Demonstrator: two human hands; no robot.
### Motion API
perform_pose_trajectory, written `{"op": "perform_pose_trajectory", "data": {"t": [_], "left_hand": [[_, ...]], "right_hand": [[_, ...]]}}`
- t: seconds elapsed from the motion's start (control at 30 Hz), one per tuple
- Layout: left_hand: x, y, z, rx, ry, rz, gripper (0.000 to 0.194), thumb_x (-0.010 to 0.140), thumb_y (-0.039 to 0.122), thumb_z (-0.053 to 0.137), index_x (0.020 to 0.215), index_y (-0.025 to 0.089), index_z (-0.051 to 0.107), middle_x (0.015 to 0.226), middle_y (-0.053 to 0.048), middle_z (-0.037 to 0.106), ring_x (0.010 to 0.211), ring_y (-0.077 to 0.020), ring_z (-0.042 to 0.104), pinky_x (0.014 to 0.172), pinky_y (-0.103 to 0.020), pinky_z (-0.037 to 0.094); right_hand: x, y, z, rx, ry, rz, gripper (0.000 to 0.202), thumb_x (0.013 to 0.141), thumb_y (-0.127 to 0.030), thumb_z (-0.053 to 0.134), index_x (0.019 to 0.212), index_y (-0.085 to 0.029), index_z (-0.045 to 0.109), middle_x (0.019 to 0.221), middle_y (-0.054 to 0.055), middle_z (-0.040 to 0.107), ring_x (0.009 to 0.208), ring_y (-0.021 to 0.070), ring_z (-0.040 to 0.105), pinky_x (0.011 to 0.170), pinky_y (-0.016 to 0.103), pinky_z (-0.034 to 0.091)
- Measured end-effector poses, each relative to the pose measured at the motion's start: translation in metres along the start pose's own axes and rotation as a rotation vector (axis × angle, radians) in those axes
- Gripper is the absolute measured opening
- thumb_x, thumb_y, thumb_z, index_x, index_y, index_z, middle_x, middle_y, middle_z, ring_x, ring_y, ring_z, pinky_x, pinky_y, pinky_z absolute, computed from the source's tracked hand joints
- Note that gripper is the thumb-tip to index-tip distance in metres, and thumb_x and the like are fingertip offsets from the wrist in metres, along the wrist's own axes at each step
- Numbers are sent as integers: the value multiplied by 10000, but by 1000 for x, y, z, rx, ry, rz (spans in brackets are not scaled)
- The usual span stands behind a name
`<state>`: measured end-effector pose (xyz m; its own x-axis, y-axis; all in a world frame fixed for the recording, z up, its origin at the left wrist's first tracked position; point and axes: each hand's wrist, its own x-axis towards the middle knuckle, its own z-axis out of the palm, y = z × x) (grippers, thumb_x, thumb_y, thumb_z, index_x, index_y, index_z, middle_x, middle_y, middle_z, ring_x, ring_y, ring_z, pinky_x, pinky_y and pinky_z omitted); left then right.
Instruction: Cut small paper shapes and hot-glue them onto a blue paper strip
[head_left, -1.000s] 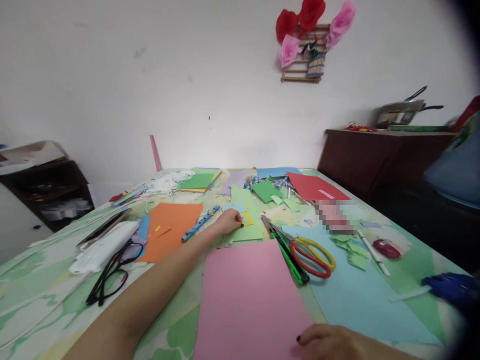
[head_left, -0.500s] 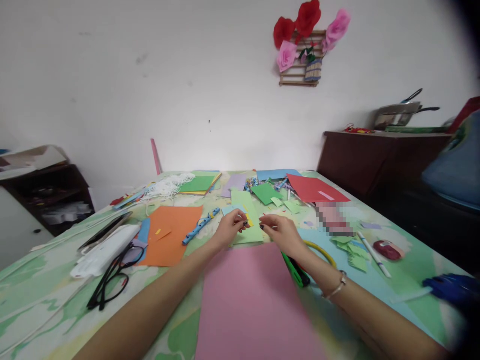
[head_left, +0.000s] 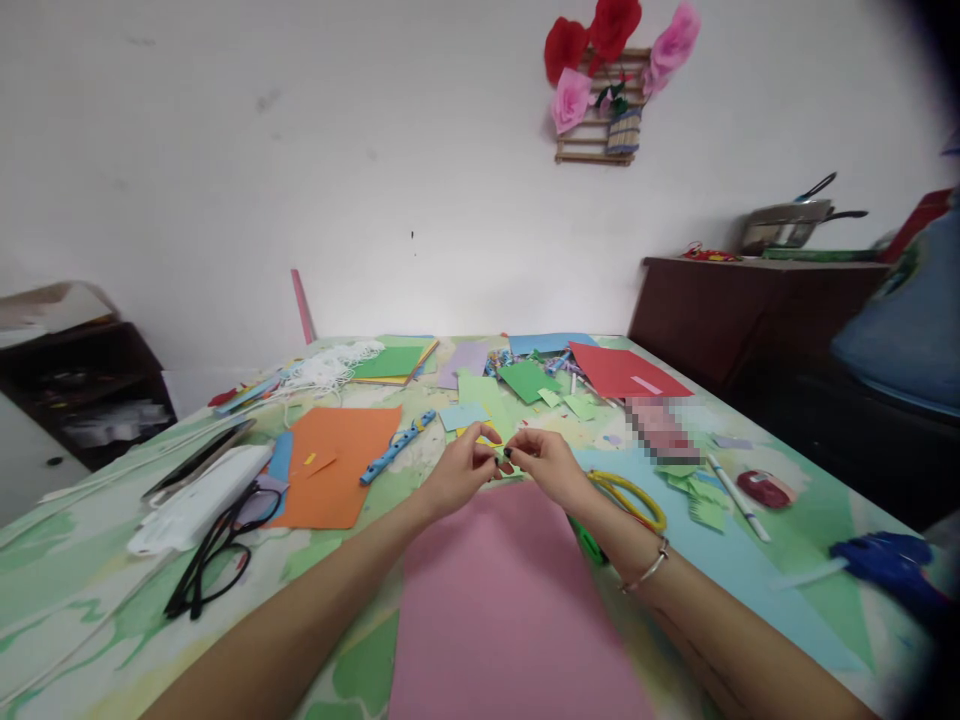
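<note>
My left hand (head_left: 469, 468) and my right hand (head_left: 546, 464) meet just past the far edge of a pink paper sheet (head_left: 502, 600). Fingers of both hands are pinched together, tips almost touching. Whatever lies between them is too small to make out. Behind the fingertips are a light green paper strip (head_left: 484, 392), a light blue paper piece (head_left: 463, 415) and a bit of yellow paper. Under my right forearm show yellow-handled scissors (head_left: 630, 500) and a green-handled tool (head_left: 590, 543), partly hidden.
Orange paper (head_left: 334, 480), a blue flute-like tube (head_left: 397, 447) and black glasses (head_left: 217, 550) lie to the left. Right are light green scraps (head_left: 701, 495), a white pen (head_left: 739, 497), a dark red oval object (head_left: 765, 488) and a blue glue gun (head_left: 892, 565). Red paper (head_left: 626, 370) lies farther back.
My two hands have come closer together, the right moving left and both slightly nearer to me. The view has shifted slightly.
</note>
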<state>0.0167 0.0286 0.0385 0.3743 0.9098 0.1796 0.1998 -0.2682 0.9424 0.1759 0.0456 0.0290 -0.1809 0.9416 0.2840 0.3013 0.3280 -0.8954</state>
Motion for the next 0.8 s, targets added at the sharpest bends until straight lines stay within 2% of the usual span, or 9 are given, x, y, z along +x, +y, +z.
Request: {"op": "perform_pose_trajectory", "data": {"t": [0.1, 0.17, 0.27, 0.33, 0.43, 0.5, 0.57, 0.63, 0.8], "left_hand": [[-6, 7, -2, 82, -6, 0, 259, 732, 138, 457, 981, 199, 419, 758, -23, 686, 715, -144, 628, 672, -265, 481], [-6, 10, -12, 254, 47, 14, 262, 749, 134, 433, 1004, 194, 449, 814, -34, 700, 718, -146, 632, 680, -266, 479], [-2, 7, -45, 852, 288, -32, 191, 780, 159, 429, 927, 208, 540, 919, -32, 684, 857, -164, 625, 781, -269, 455], [0, 0, -73, 960, 396, -139, 180, 761, 185, 464, 914, 172, 558, 1012, -117, 648, 998, -258, 581, 822, -338, 434], [0, -13, -110, 1017, 432, -331, 168, 678, 281, 581, 774, 144, 566, 871, -185, 639, 918, -354, 586, 721, -382, 437], [-1, -20, -124, 998, 364, -446, 208, 619, 353, 637, 602, 169, 539, 648, -125, 619, 702, -308, 608, 598, -334, 428], [-2, -25, -130, 958, 289, -521, 264, 583, 377, 655, 489, 185, 500, 506, -64, 565, 540, -238, 572, 502, -282, 385], [-2, -28, -130, 916, 248, -554, 246, 564, 352, 654, 461, 188, 504, 448, -27, 536, 479, -196, 542, 454, -248, 344], [-1, -33, -127, 834, 286, -557, 146, 550, 261, 643, 484, 182, 539, 459, -18, 562, 475, -176, 546, 437, -233, 319]], "right_hand": [[-5, -6, -2, 68, 23, 10, 130, 705, -279, 578, 688, -158, 621, 624, 4, 611, 607, 130, 546, 586, 252, 423], [-11, -12, -3, 113, 45, 18, 164, 725, -311, 571, 722, -153, 614, 633, 2, 588, 607, 125, 531, 591, 256, 427], [-21, -27, -5, 210, 75, 37, 193, 736, -335, 575, 775, -151, 620, 656, 8, 581, 625, 129, 534, 607, 266, 441], [-29, -38, -7, 292, 95, 63, 180, 704, -315, 620, 779, -152, 632, 689, 20, 598, 653, 138, 549, 633, 277, 450], [-39, -53, -9, 353, 105, 73, 151, 683, -277, 651, 776, -159, 638, 738, 27, 622, 683, 143, 574, 668, 285, 459], [-44, -58, -10, 355, 99, 52, 132, 698, -273, 648, 777, -169, 637, 744, 19, 622, 690, 140, 576, 673, 282, 464], [-46, -58, -10, 351, 98, 34, 120, 706, -277, 648, 769, -175, 636, 737, 12, 615, 692, 138, 569, 668, 277, 464], [-45, -54, -9, 372, 101, 46, 118, 703, -272, 655, 767, -174, 637, 734, 11, 613, 691, 135, 561, 669, 275, 459], [-40, -40, -8, 509, 75, 125, 102, 693, -241, 660, 757, -165, 636, 707, -2, 601, 655, 113, 538, 673, 268, 441]]}}
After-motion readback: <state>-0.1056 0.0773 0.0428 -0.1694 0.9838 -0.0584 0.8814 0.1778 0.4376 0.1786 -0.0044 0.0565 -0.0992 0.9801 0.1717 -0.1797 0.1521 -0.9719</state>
